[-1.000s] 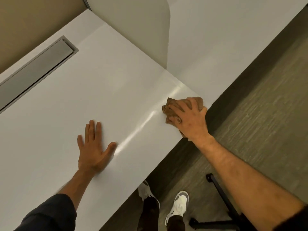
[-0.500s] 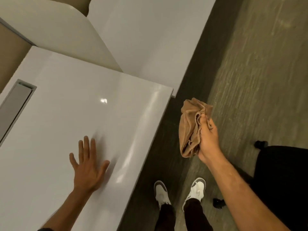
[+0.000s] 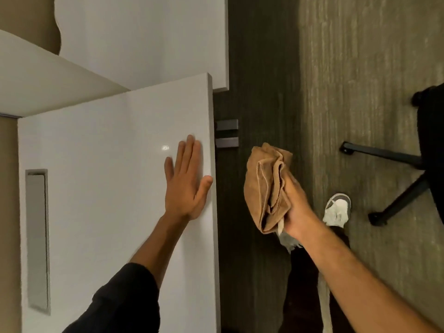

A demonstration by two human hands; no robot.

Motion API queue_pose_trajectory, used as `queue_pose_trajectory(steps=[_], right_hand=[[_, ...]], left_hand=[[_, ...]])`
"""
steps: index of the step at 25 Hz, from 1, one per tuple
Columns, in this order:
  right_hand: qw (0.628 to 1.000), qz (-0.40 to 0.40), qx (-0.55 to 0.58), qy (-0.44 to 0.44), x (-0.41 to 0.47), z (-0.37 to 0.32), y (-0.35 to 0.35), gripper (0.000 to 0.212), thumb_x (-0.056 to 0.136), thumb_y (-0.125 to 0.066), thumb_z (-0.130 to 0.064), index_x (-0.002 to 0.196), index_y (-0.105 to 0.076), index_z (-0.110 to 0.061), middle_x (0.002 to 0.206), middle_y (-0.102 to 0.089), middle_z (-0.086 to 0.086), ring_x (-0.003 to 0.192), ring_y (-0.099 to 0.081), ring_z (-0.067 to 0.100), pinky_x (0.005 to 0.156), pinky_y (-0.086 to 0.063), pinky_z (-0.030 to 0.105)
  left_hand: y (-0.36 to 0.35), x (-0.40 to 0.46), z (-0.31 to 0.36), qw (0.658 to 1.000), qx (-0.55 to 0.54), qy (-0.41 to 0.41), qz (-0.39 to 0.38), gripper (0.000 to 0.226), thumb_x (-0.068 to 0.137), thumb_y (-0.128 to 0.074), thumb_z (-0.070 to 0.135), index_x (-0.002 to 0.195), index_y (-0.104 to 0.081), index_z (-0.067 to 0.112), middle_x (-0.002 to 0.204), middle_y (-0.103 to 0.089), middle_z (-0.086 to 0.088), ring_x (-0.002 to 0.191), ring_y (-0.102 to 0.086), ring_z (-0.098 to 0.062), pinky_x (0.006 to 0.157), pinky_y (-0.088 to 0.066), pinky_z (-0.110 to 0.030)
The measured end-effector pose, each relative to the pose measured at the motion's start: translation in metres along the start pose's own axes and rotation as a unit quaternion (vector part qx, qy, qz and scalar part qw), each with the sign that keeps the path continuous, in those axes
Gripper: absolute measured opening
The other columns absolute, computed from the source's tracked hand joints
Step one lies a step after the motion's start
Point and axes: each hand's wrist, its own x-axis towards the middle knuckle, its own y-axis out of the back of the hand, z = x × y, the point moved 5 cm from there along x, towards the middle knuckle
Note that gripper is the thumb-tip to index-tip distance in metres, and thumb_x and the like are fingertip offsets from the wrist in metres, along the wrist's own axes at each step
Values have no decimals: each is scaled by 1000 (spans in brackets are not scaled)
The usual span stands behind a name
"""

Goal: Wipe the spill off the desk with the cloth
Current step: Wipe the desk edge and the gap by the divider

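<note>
The white desk [image 3: 101, 179] fills the left of the view, with its front edge running down the middle. My left hand [image 3: 186, 181] lies flat on it, fingers apart, right beside that edge. My right hand [image 3: 296, 210] hangs off the desk over the dark floor and grips a bunched brown cloth [image 3: 268, 186]. The cloth touches nothing but my hand. I see no spill on the desk, only a small glint of light.
A grey cable slot [image 3: 37, 239] is set into the desk at the left. A second white desk [image 3: 144, 39] and a divider panel [image 3: 43, 80] stand behind. A black chair base [image 3: 398, 179] is on the carpet at right. My white shoe [image 3: 336, 210] is below.
My right hand lifted the cloth off the desk's corner and now holds it off the edge over the floor. The view swung right. My left hand now rests nearer the desk edge.
</note>
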Motion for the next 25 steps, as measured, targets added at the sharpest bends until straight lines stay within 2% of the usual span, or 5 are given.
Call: queue_pose_trajectory(steps=[6,13,17,21,25], right_hand=[[994,-37,-32,96,6,28,-47,21,83,-55,-59,94,-72,-62,101,-80,-15,95,-76,6,70,-60,19],[969,-11,-117,219,6,34,-95,42,87,-52,-61,123,-64,-44,129,-67,1,115,-68,8,95,-59,31],[948,-33,-185,256,7,30,-117,61,75,-63,-66,133,-52,-52,141,-47,-13,125,-53,-3,101,-50,17],[941,-29,-211,261,15,26,-115,49,77,-64,-71,121,-43,-67,135,-44,-17,122,-51,-6,105,-50,27],[919,-30,-263,292,7,39,-102,44,83,-52,-71,125,-43,-66,135,-45,-17,125,-49,-9,106,-47,21]], left_hand=[[-6,0,-6,1000,-2,-2,18,79,105,-7,63,169,-8,18,178,5,1,165,5,-22,131,8,-50],[-9,0,-10,1000,6,-10,27,74,106,-6,58,169,-10,19,178,1,-1,165,1,-25,131,3,-55],[-10,2,-6,1000,8,-9,20,77,105,-10,58,168,-15,14,178,0,-1,165,1,-25,131,4,-52],[-8,2,-4,1000,1,-12,27,72,104,-22,46,168,-13,16,178,-1,-1,165,-1,-26,131,2,-55],[-8,2,-6,1000,12,-11,25,74,106,-14,54,168,-14,15,178,-3,-4,165,-2,-28,131,2,-55]])
